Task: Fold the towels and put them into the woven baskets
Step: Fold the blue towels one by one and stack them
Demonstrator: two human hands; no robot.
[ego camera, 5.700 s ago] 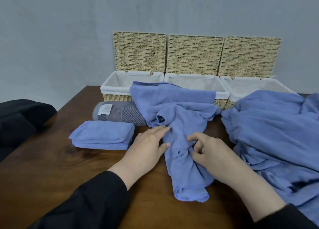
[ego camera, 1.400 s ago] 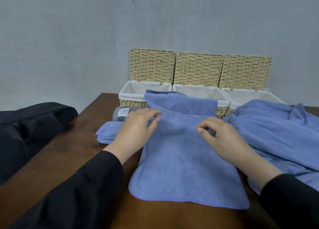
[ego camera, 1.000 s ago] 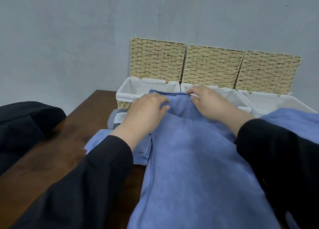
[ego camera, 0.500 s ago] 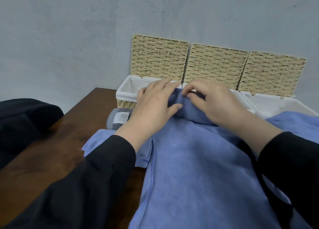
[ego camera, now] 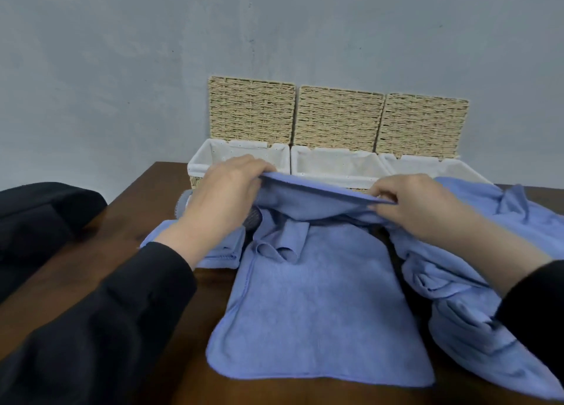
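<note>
Dark wooden table (ego camera: 128,221) stands against a grey wall (ego camera: 122,69).

A plain wall (ego camera: 274,38) painted pale grey-blue fills the upper half of the view, its surface faintly mottled with a few small dark specks and thin scuffs. Below it stands a dark brown wooden table (ego camera: 122,236) with a glossy, reddish grain, its far edge set against the wall. The light is soft and even, casting only weak shadows.
</note>
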